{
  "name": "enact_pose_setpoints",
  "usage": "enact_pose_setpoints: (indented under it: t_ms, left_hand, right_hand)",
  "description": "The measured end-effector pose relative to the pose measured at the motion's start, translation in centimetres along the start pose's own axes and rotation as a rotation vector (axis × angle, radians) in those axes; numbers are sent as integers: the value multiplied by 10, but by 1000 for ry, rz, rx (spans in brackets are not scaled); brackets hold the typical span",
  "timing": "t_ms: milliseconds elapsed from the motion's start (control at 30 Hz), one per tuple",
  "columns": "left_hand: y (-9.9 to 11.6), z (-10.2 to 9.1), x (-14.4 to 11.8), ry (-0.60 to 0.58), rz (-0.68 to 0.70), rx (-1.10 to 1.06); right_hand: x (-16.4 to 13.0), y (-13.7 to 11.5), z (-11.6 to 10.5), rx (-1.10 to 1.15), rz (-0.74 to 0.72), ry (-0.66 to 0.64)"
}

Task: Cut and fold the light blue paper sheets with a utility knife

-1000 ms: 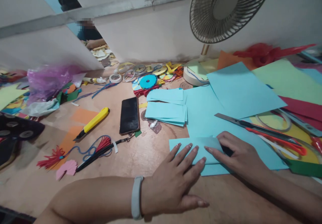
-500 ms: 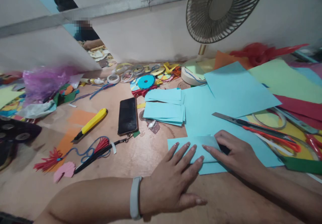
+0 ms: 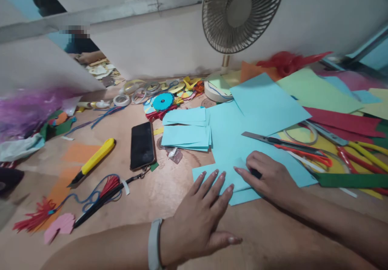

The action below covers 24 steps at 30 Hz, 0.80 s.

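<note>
A folded piece of light blue paper (image 3: 203,172) lies near the table's front, partly over a larger light blue sheet (image 3: 224,140). My left hand (image 3: 200,217) rests flat on its left part, fingers spread and thumb out to the side. Against the right part of the folded paper is my right hand (image 3: 266,177), its fingers curled and thumb stretched toward my left fingertips. Something small and dark shows under the curled fingers; its kind is hidden. Behind my hands sit two stacks of cut light blue paper pieces (image 3: 186,136). A long dark blade (image 3: 260,138) lies on the sheet beyond my right hand.
Left of the stacks are a phone (image 3: 142,145), a yellow utility knife (image 3: 92,161) and a red tassel (image 3: 34,215). Scissors (image 3: 360,155) and coloured papers (image 3: 321,90) crowd the right. A fan (image 3: 242,15) stands behind. Through a wall gap, a person (image 3: 80,45) is partly visible.
The camera view has turned right, so the table's things appear farther left. Both hands stay on the folded paper in nearly the same pose.
</note>
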State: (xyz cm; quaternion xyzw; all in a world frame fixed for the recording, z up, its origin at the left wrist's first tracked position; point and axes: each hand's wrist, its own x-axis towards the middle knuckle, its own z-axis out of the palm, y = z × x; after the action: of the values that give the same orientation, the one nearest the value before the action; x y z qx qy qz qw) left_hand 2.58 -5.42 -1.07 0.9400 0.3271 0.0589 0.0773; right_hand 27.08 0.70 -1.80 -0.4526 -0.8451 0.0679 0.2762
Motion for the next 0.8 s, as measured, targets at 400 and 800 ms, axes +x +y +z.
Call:
enact_pose_setpoints:
  t_ms: [400,800]
  left_hand:
    - [-1,-1,1,58,23,5]
    - [-2,-5,0,-5,36,-66]
  right_hand:
    - [-2,-4,-17,-166,-80,195]
    - [-47,-24,-1,-162,-412,-304]
